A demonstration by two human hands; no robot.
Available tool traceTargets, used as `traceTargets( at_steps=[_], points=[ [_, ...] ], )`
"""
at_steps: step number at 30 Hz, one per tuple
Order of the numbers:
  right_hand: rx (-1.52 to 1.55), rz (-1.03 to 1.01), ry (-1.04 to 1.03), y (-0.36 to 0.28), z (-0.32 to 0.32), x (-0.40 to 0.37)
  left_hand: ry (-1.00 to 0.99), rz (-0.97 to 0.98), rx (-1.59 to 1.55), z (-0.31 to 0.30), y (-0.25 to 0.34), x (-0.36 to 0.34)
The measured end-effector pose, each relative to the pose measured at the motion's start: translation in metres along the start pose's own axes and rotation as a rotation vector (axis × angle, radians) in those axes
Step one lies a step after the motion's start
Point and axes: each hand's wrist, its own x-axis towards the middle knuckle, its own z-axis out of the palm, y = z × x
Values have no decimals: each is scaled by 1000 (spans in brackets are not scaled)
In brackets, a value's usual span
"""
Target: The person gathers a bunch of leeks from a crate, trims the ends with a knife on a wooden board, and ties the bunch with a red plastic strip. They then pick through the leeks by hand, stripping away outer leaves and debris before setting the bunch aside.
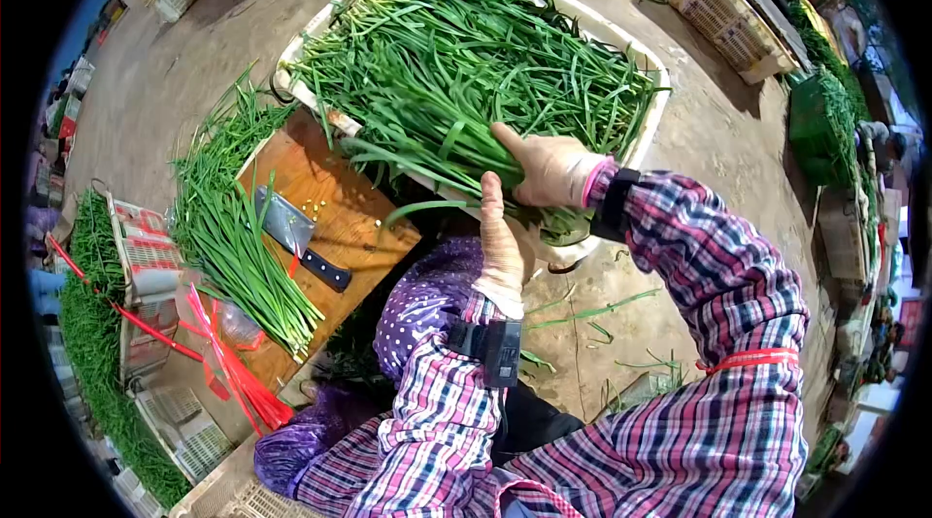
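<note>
My right hand (pixel 561 168) is closed around a bunch of garlic chives (pixel 451 134), held over the near edge of a white crate (pixel 652 134). The long green leaves of the bunch point left and are partly smeared by motion. Loose chives (pixel 476 42) fill the crate. Just below the bunch, my left hand (pixel 503 251) is upright and seen edge-on, a straight finger or thumb reaching up beside the leaves; its other fingers are mostly hidden.
At left, a wooden board (pixel 340 198) bears a cleaver (pixel 296 234) and a pile of chives (pixel 238 246). Red plastic ties (pixel 233 367) hang near the board's front corner. More crates (pixel 728 18) stand around, and scattered leaves lie on the concrete floor (pixel 582 353).
</note>
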Motion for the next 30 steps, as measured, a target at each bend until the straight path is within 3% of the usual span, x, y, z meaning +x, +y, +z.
traceTargets(
  at_steps=[6, 7, 10, 11, 13, 16, 19, 20, 21, 23, 25, 27, 28, 30],
  points=[
    [145, -144, 146, -17, 25, -29, -66, -82, 9, -9, 6, -4],
    [162, -162, 184, -18, 29, -33, -176, -97, -32, -21, 5, 2],
    [204, -237, 203, -17, 35, -40, -308, 105, 92, -30, 4, -6],
    [203, -260, 238, -20, 36, -43, -222, 70, 89, -35, 5, -1],
    [165, -341, 250, -24, 36, -48, -255, 117, 137, -48, 7, 1],
    [-24, -446, 476, -30, 43, -54, -314, 185, 136, -45, 12, 1],
    [-38, -489, 524, -32, 40, -56, -386, 176, 4, -34, 17, 0],
    [-21, -467, 396, -36, 24, -64, -413, 173, -58, -30, 18, 1],
    [-16, -465, 400, -31, 19, -61, -447, 171, -106, -27, 19, 0],
    [419, -628, 355, -16, 10, -55, -490, 151, -227, -22, 23, -1],
    [758, -509, 313, 4, -8, -64, -439, 41, -184, -36, 36, 2],
    [1037, -425, 385, 27, -15, -52, -593, -64, -344, -23, 40, -5],
    [1044, -421, 389, 35, -10, -46, -561, -24, -327, -22, 40, -2],
    [354, -213, 449, 45, 3, -29, -627, -49, -324, -27, 41, 8]
  ],
)
